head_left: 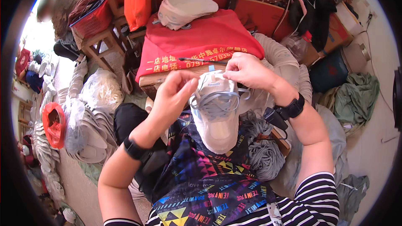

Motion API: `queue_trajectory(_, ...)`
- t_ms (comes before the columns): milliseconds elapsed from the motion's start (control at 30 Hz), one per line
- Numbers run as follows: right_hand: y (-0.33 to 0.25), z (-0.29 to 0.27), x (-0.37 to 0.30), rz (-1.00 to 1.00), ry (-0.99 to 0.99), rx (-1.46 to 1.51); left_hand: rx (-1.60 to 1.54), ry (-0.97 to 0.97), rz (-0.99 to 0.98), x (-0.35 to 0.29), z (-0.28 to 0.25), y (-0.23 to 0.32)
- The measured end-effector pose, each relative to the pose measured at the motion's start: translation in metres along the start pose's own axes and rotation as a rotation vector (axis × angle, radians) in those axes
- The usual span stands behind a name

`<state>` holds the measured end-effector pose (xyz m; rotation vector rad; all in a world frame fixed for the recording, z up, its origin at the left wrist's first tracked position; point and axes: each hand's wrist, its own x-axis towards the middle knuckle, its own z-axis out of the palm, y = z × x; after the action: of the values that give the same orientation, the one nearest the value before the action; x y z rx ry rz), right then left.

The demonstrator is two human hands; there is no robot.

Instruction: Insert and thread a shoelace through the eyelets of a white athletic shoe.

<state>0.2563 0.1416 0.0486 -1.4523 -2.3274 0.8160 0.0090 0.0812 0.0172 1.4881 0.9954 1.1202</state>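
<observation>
A white sneaker [217, 129] rests on my lap, toe toward me, with grey-blue laces [215, 101] crossed loosely over its front. Beside its upper left edge, my left hand [178, 90] is closed, thumb and fingertips pinched together; whatever they hold is too small to make out. My right hand [251, 73] pinches at the upper right edge, by the tongue, its fingertips hiding what is between them. Below that hand, a loose lace end hangs off the shoe's right side. A thin dark tool [201, 60] lies level just past the tongue, its right end reaching my right fingers.
Ahead, a red cloth [201, 37] covers a wooden stand bearing another white shoe [188, 9]. Bundled grey laces [268, 159] lie to my right, near stacked pale shoe parts [289, 65]. More shoe stacks [94, 132] and a red bag [53, 124] are left. Someone [65, 12] is at upper left.
</observation>
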Motion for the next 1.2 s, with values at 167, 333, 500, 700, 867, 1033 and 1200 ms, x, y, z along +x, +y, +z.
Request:
queue_trajectory(167,-0.010,-0.010,-0.021,-0.132,-0.122,-0.421,-0.433,-0.600,0.050,-0.045,-0.022,0.059)
queue_trajectory(333,-0.004,0.011,-0.012,-0.050,-0.179,-0.267,-0.960,-0.999,0.594,-0.043,-0.025,0.087)
queue_trajectory(500,0.002,0.031,-0.026,-0.080,0.079,-0.214,-1.034,-0.867,0.746,-0.072,-0.030,0.108)
queue_trajectory(700,-0.020,0.030,-0.045,0.093,0.367,0.292,-1.055,-0.861,0.687,-0.090,-0.049,0.104)
queue_trajectory(867,0.002,0.060,-0.041,0.087,0.598,0.417,-1.096,-0.770,0.588,-0.093,-0.053,0.102)
queue_trajectory(1033,0.008,0.072,-0.044,0.486,0.053,1.264,-1.074,-0.742,0.559,-0.089,-0.050,0.107)
queue_trajectory(1200,0.053,0.064,-0.068,0.422,-0.124,1.356,-1.009,-0.695,0.670,-0.084,-0.055,0.109)
